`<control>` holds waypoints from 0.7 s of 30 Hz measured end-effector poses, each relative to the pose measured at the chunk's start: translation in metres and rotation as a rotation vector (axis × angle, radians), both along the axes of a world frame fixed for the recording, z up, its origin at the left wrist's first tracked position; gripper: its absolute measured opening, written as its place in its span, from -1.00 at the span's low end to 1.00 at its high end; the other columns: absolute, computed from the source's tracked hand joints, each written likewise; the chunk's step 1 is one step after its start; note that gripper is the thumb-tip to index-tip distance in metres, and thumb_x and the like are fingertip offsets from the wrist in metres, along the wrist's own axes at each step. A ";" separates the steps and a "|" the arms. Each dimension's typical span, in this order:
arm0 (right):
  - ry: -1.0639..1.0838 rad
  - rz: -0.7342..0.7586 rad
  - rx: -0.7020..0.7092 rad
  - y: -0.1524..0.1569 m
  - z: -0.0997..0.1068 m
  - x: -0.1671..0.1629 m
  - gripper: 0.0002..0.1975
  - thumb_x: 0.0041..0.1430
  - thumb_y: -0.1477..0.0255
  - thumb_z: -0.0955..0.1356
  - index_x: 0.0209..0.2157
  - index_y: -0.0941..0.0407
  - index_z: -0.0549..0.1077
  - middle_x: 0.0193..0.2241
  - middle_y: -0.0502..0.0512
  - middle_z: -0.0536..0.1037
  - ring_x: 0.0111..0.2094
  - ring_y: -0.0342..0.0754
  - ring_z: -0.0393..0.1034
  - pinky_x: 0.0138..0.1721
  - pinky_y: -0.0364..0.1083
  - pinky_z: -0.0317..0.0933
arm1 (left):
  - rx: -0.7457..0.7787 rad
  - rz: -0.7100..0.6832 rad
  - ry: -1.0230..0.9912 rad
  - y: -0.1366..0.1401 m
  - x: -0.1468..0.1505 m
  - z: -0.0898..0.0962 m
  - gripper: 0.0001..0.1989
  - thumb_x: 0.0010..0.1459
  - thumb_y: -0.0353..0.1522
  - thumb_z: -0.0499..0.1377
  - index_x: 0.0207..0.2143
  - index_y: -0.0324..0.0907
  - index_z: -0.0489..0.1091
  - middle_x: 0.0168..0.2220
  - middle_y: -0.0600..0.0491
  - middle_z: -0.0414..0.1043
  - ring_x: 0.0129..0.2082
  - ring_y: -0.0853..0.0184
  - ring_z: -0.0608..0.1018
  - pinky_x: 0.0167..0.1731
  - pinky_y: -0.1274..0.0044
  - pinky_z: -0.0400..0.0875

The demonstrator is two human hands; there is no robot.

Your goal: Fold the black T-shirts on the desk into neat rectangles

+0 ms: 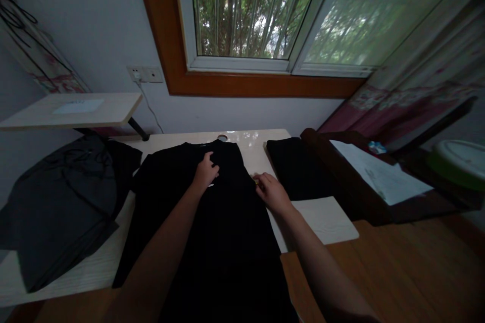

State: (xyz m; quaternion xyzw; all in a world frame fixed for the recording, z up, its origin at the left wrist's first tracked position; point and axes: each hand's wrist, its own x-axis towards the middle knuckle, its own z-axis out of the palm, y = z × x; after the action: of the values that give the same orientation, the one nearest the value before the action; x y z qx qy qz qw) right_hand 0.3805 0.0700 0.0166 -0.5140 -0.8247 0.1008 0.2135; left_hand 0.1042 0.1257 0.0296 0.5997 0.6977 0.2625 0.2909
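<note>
A black T-shirt [223, 232] lies spread flat on a pale table [326, 219], its collar toward the window. My left hand [205, 171] presses on the upper chest of the shirt, fingers curled against the cloth. My right hand [270, 192] pinches the shirt's right edge near the armpit, where the sleeve looks folded in. The left sleeve [146, 171] still spreads outward. The hem hangs over the table's front edge.
A dark grey garment [60, 202] lies crumpled at the table's left. A folded black garment [299, 166] sits at the right. Beyond it stands a dark wooden stand with a white paper [379, 171]. A small shelf [71, 111] juts from the left wall.
</note>
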 end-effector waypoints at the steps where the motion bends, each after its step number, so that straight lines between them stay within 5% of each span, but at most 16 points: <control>1: -0.026 0.013 0.009 0.000 0.001 0.000 -0.70 0.28 0.49 0.30 0.03 0.07 0.45 -0.16 0.15 0.50 -0.07 0.05 0.39 -0.03 -0.04 0.29 | -0.005 -0.017 0.023 -0.001 -0.003 0.000 -0.37 0.18 -0.48 0.13 0.31 -0.17 0.17 -0.11 0.00 0.54 -0.42 0.43 0.60 -0.29 0.58 0.48; 6: -0.134 0.066 0.077 -0.003 0.007 0.000 -0.58 0.27 0.54 0.30 0.14 0.04 0.44 -0.17 0.16 0.47 -0.11 0.07 0.35 -0.04 -0.01 0.29 | 0.097 -0.120 0.209 -0.008 -0.009 0.000 -0.53 0.12 -0.45 0.18 0.11 -0.12 0.44 -0.15 -0.04 0.57 -0.06 0.19 0.54 -0.01 0.42 0.40; 13: -0.205 0.228 0.194 -0.004 0.019 -0.017 -0.58 0.29 0.44 0.39 0.17 -0.01 0.43 -0.01 0.20 0.48 0.01 0.14 0.30 0.02 0.09 0.24 | 0.127 -0.149 0.308 -0.005 -0.010 -0.008 -0.60 0.19 -0.39 0.14 0.08 -0.10 0.47 -0.16 0.00 0.58 -0.13 0.20 0.51 0.00 0.41 0.36; 17: -0.183 0.330 0.218 0.001 0.018 -0.025 -0.81 0.33 0.42 0.37 -0.05 0.04 0.54 -0.13 0.16 0.54 -0.05 0.09 0.34 -0.02 0.07 0.23 | 0.137 -0.122 0.309 -0.004 -0.010 -0.009 -0.62 0.21 -0.40 0.12 0.07 -0.10 0.48 -0.17 0.00 0.58 -0.13 0.19 0.48 -0.06 0.41 0.37; 21: -0.072 0.336 0.216 0.003 0.016 -0.023 -0.83 0.37 0.40 0.32 -0.10 0.09 0.54 -0.21 0.17 0.55 -0.14 0.05 0.36 -0.08 0.04 0.26 | 0.161 -0.123 0.327 -0.008 -0.012 -0.010 -0.64 0.20 -0.41 0.12 0.04 -0.09 0.49 -0.20 0.01 0.56 -0.13 0.20 0.46 -0.09 0.43 0.36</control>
State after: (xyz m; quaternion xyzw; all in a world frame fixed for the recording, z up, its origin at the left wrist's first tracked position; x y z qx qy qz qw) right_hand 0.3579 0.0730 0.0325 -0.3466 -0.9119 0.0273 0.2179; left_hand 0.0927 0.1176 0.0198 0.6973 0.6744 0.1981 0.1404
